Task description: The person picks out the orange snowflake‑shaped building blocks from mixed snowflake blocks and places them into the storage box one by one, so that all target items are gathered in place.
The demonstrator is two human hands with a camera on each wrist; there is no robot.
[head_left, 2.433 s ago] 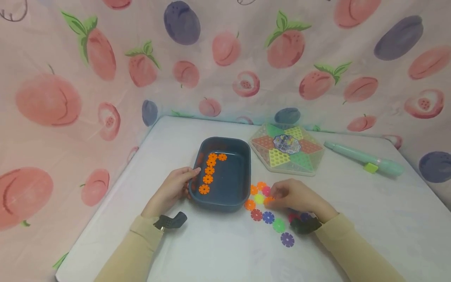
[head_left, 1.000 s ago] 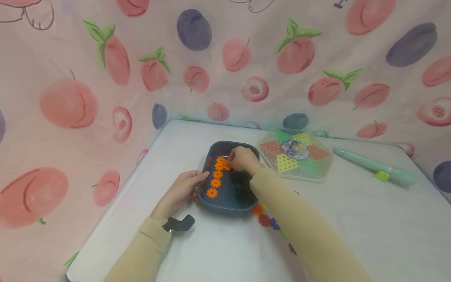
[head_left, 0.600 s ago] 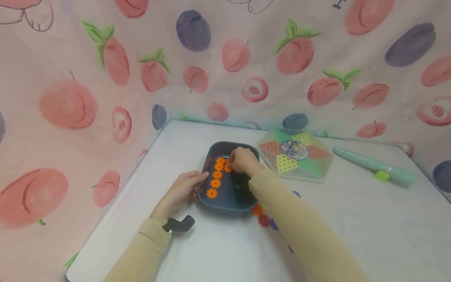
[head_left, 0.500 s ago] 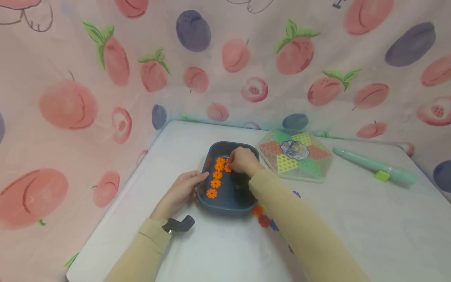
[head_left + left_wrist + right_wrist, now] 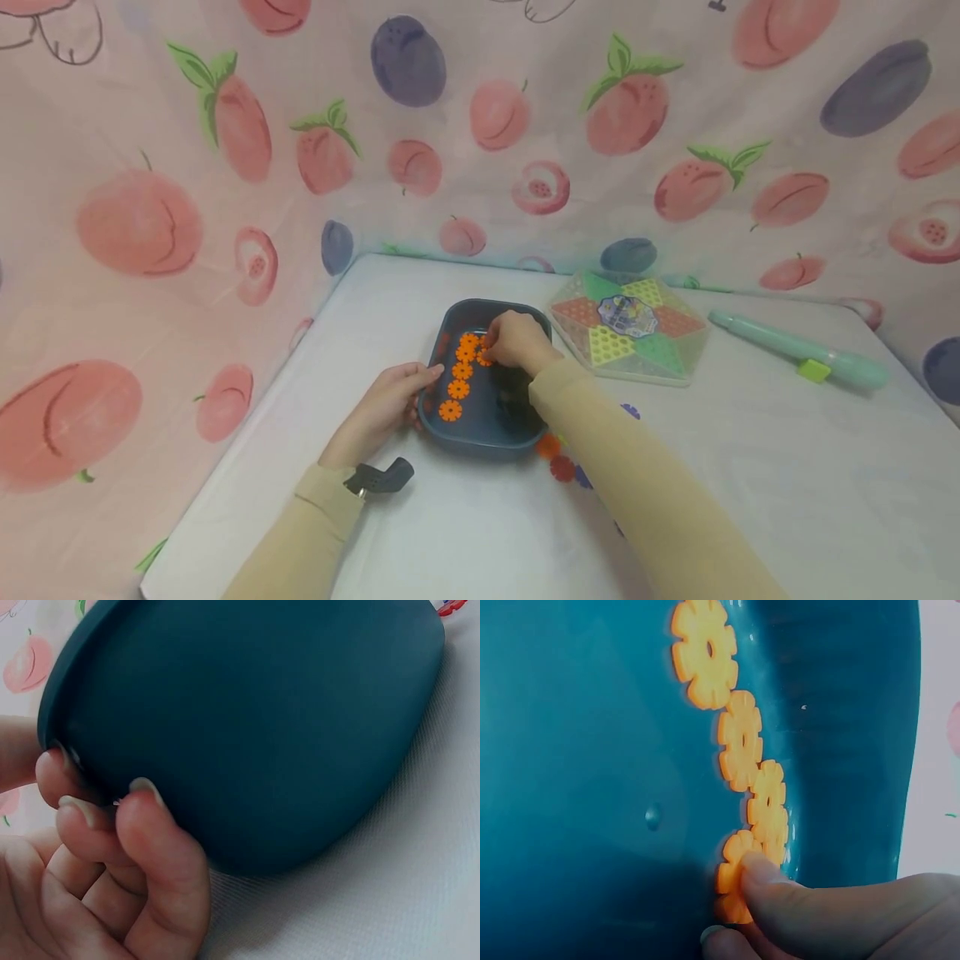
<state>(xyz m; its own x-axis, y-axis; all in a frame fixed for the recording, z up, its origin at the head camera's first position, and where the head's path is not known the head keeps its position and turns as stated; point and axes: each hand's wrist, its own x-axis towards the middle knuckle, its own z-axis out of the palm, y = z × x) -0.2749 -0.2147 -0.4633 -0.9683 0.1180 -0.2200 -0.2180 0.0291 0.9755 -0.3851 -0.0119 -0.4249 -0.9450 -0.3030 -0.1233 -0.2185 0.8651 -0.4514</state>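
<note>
My left hand (image 5: 382,404) grips the left side of a dark blue plastic tub (image 5: 480,438), thumb on the rim. In the left wrist view its curled fingers (image 5: 161,862) press the outer wall. Inside the tub, several orange snowflake discs (image 5: 459,389) form a line along the left, notched round the edge. My right hand (image 5: 519,340) reaches into the far part of the tub. In the right wrist view, its thumb and a finger pinch an orange snowflake disc (image 5: 731,877) beside the line's far end; the thumb covers part of it.
Right of the tub, loose snowflake discs, among them a red one (image 5: 562,468), lie partly hidden under the right sleeve (image 5: 637,467). A hexagonal Chinese checkers box (image 5: 637,346) stands behind. A mint-green wand-like tube (image 5: 795,348) with a lime block (image 5: 813,371) lies at the right.
My right hand has gone from the loose discs on the table leftward into the tub, and has stayed there over the last second. My left hand keeps its grip.
</note>
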